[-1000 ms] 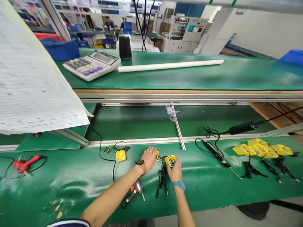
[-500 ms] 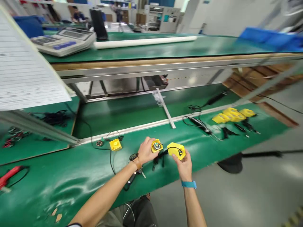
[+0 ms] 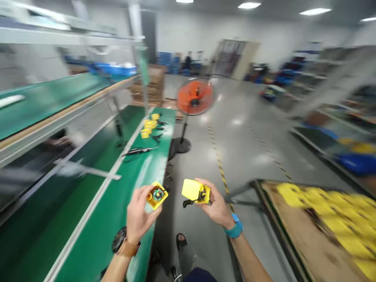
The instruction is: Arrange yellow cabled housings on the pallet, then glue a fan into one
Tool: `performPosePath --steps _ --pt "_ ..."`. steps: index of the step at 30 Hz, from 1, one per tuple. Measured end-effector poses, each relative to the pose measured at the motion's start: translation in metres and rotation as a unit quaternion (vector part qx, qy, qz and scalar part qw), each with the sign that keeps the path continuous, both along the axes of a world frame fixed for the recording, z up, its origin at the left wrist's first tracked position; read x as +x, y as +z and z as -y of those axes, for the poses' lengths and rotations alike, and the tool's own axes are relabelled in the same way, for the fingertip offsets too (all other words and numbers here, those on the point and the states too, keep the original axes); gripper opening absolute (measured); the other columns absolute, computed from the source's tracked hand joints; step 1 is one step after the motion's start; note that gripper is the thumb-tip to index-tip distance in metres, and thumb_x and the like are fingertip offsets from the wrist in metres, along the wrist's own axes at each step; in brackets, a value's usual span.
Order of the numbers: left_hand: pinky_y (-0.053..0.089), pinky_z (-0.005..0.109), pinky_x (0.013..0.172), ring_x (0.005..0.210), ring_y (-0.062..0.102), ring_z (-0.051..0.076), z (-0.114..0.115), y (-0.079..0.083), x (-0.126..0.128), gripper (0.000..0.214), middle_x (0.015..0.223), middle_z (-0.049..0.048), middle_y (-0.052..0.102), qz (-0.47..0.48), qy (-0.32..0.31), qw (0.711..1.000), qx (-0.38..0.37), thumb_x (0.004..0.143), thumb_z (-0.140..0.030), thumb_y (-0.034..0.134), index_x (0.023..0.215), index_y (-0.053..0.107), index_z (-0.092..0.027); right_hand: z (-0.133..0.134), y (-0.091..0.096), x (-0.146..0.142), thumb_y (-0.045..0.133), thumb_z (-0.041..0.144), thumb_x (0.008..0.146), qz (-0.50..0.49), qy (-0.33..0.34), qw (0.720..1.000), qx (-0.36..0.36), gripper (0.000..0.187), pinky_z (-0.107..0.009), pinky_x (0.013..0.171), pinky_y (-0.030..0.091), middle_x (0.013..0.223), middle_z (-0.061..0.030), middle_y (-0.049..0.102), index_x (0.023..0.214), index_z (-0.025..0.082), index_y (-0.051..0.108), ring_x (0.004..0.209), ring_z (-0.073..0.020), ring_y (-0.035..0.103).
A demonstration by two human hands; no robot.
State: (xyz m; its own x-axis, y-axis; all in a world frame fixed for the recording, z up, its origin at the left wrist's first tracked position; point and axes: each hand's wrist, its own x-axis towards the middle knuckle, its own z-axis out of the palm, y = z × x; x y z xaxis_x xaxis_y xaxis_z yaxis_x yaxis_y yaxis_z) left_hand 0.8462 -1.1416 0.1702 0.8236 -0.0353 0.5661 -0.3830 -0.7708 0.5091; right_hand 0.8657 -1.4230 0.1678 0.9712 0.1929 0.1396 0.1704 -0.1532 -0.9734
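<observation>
My left hand (image 3: pixel 143 213) grips a small yellow plastic housing (image 3: pixel 153 203), with a round wired circuit board (image 3: pixel 158 194) showing in its open side. It hangs over the green bench's edge. In my right hand (image 3: pixel 216 203) is another yellow housing (image 3: pixel 190 189) with a black cable (image 3: pixel 188 203) at its front, held above the floor. The two housings are apart, and a black cord end pokes out beside the left one. A watch (image 3: pixel 119 239) is on my left wrist and a blue band (image 3: pixel 235 226) on my right.
On the green bench (image 3: pixel 141 168) lie several yellow housings (image 3: pixel 149 126) and a soldering-iron-like tool (image 3: pixel 138 150). An orange floor fan (image 3: pixel 195 98) stands beyond. At right, a cart (image 3: pixel 296 231) carries rows of yellow housings (image 3: pixel 331 207). Floor tape (image 3: pixel 216 149) runs ahead.
My view has swung right from the bench toward the aisle and cart. Both hands still hold their housings, now farther apart; the right one has turned to show its open side.
</observation>
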Motion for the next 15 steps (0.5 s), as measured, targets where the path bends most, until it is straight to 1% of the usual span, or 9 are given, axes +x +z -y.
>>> performPosePath --steps 2,3,5,7,9,12,13,15 --pt "0.055 0.033 0.083 0.1 0.064 0.023 0.032 0.01 0.02 0.042 0.113 0.0088 0.064 0.013 -0.083 0.996 0.009 0.089 -0.029 0.066 0.129 0.056 -0.021 0.038 0.015 -0.03 0.078 0.024 0.08 0.014 -0.06 0.998 -0.016 0.058 -0.035 0.109 0.049 0.144 -0.0121 0.057 0.132 0.025 0.054 0.133 -0.0222 0.057" --pt "0.055 0.033 0.082 0.098 0.064 0.023 0.052 0.014 0.031 0.042 0.113 0.0086 0.064 0.017 -0.127 0.992 0.008 0.09 -0.029 0.066 0.129 0.056 -0.021 0.057 0.021 -0.044 0.077 0.023 0.079 0.017 -0.096 0.995 -0.024 0.058 -0.036 0.109 0.049 0.143 -0.0124 0.058 0.132 0.025 0.053 0.131 -0.0225 0.058" --pt "0.055 0.032 0.081 0.097 0.065 0.023 0.101 0.021 0.048 0.041 0.112 0.008 0.063 0.021 -0.216 0.976 -0.002 0.09 -0.029 0.066 0.129 0.056 -0.021 0.098 0.028 -0.074 0.075 0.019 0.077 0.023 -0.178 0.983 -0.039 0.059 -0.038 0.108 0.049 0.141 -0.0126 0.059 0.131 0.025 0.054 0.131 -0.0234 0.059" --pt "0.055 0.032 0.082 0.097 0.065 0.022 0.159 0.028 0.055 0.041 0.11 0.0074 0.063 0.018 -0.3 0.954 -0.015 0.09 -0.028 0.065 0.129 0.056 -0.021 0.142 0.034 -0.107 0.074 0.018 0.076 0.034 -0.261 0.963 -0.053 0.056 -0.039 0.109 0.049 0.139 -0.0123 0.06 0.128 0.025 0.055 0.13 -0.0243 0.059" --pt "0.056 0.031 0.081 0.095 0.066 0.021 0.221 0.035 0.052 0.041 0.107 0.0062 0.063 0.002 -0.372 0.928 -0.027 0.089 -0.025 0.065 0.128 0.056 -0.021 0.187 0.04 -0.144 0.074 0.022 0.077 0.049 -0.337 0.938 -0.067 0.052 -0.04 0.107 0.05 0.136 -0.0121 0.06 0.126 0.026 0.058 0.129 -0.0254 0.059" --pt "0.057 0.029 0.079 0.091 0.066 0.019 0.319 0.044 0.035 0.043 0.103 0.004 0.063 -0.04 -0.458 0.887 -0.048 0.085 -0.02 0.066 0.127 0.056 -0.023 0.255 0.052 -0.207 0.076 0.028 0.079 0.035 -0.43 0.897 -0.096 0.05 -0.038 0.103 0.054 0.136 -0.0127 0.06 0.126 0.026 0.061 0.126 -0.0267 0.061" --pt "0.057 0.029 0.078 0.09 0.066 0.019 0.352 0.048 0.028 0.044 0.102 0.0036 0.063 -0.054 -0.483 0.872 -0.056 0.083 -0.019 0.066 0.126 0.057 -0.024 0.277 0.057 -0.228 0.076 0.029 0.079 0.018 -0.452 0.885 -0.108 0.05 -0.037 0.102 0.055 0.137 -0.013 0.06 0.127 0.026 0.062 0.126 -0.0271 0.062" --pt "0.058 0.029 0.078 0.09 0.067 0.018 0.416 0.052 0.01 0.047 0.102 0.0033 0.063 -0.081 -0.533 0.839 -0.07 0.08 -0.016 0.066 0.125 0.057 -0.024 0.32 0.066 -0.269 0.074 0.028 0.079 -0.023 -0.481 0.866 -0.135 0.052 -0.039 0.105 0.053 0.14 -0.0139 0.06 0.13 0.025 0.063 0.129 -0.0291 0.06"
